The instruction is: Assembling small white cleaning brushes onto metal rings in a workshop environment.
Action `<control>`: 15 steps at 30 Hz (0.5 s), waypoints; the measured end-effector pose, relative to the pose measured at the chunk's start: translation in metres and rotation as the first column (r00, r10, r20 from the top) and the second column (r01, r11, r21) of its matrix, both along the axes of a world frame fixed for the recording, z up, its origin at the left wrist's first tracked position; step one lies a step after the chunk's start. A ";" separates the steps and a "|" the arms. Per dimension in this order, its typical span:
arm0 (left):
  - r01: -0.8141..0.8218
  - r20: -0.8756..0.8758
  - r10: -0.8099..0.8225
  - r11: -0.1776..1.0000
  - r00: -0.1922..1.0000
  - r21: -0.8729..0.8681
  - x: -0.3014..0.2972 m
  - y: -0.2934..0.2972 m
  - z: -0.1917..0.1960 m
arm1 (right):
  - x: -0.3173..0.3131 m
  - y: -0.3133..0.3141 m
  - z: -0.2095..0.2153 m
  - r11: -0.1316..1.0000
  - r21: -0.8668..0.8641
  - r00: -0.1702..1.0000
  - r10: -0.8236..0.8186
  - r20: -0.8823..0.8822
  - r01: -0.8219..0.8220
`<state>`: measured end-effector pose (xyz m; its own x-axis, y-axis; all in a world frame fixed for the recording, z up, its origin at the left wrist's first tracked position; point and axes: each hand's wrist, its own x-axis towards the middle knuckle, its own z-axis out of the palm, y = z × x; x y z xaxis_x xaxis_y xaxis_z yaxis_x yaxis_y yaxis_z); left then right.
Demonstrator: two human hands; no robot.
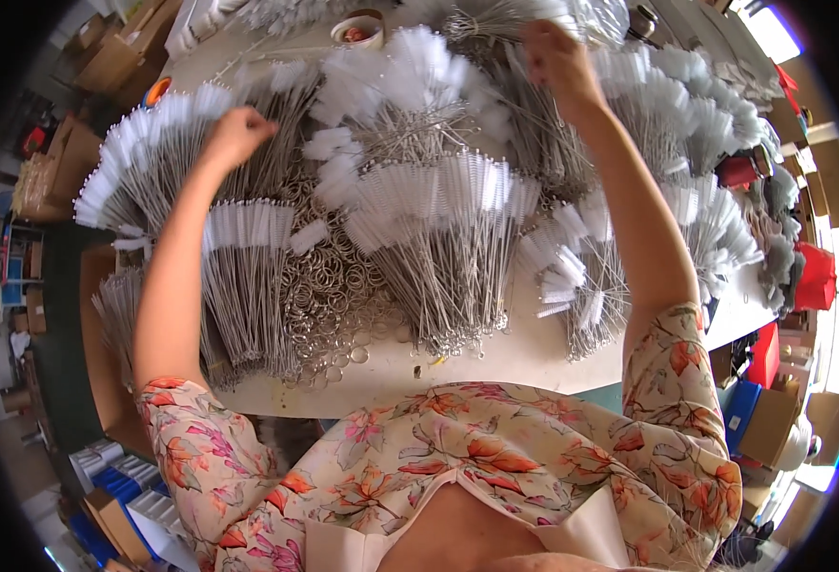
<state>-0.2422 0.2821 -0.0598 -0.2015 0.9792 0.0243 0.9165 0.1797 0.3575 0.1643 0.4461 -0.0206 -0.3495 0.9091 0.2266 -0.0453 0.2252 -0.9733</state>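
Note:
Both arms reach out over a table heaped with thin wire brushes that have white bristle heads and looped ends. My left hand (238,136) is above the far-left brushes (157,143), its fingers drawn together; whatever may be between the fingertips is too small to make out. Farther back and to the right, my right hand (559,62) hangs over a bundle of brushes (534,114). Its fingers are curled inward, and what they grip, if anything, is hidden. In the middle stands a fanned stack of brushes (438,219), beside a pile of loose metal rings (329,272).
A white tub (358,33) stands at the back, with an orange roll of tape (157,91) to its left. More brushes (248,243) lie at the near left and others (715,224) at the right. Cardboard boxes (52,172) and a red bag (813,276) flank the table.

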 end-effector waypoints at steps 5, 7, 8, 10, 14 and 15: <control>0.013 0.000 -0.013 1.000 1.000 -0.002 0.005 -0.001 -0.014 | -0.029 -0.025 -0.022 0.998 -0.064 0.792 0.056 0.607 -0.022; -0.097 0.141 0.089 0.994 0.986 0.054 -0.009 -0.005 -0.014 | -0.040 -0.031 -0.021 0.993 -0.105 0.723 0.107 0.682 -0.047; -0.087 0.140 0.079 0.995 0.987 0.053 -0.003 -0.003 -0.010 | -0.044 -0.028 -0.026 0.994 -0.106 0.724 0.100 0.682 -0.038; -0.104 0.028 0.101 0.984 0.995 0.148 0.017 0.000 0.007 | -0.042 -0.018 -0.037 0.983 -0.183 0.675 0.140 0.724 -0.008; -0.063 -0.036 0.066 0.994 0.997 0.094 0.015 -0.005 0.016 | -0.051 -0.020 -0.045 0.982 -0.180 0.736 0.088 0.672 0.047; -0.085 -0.028 0.089 0.991 0.996 0.102 0.014 -0.002 0.013 | -0.052 -0.018 -0.046 0.992 -0.119 0.679 0.054 0.732 0.050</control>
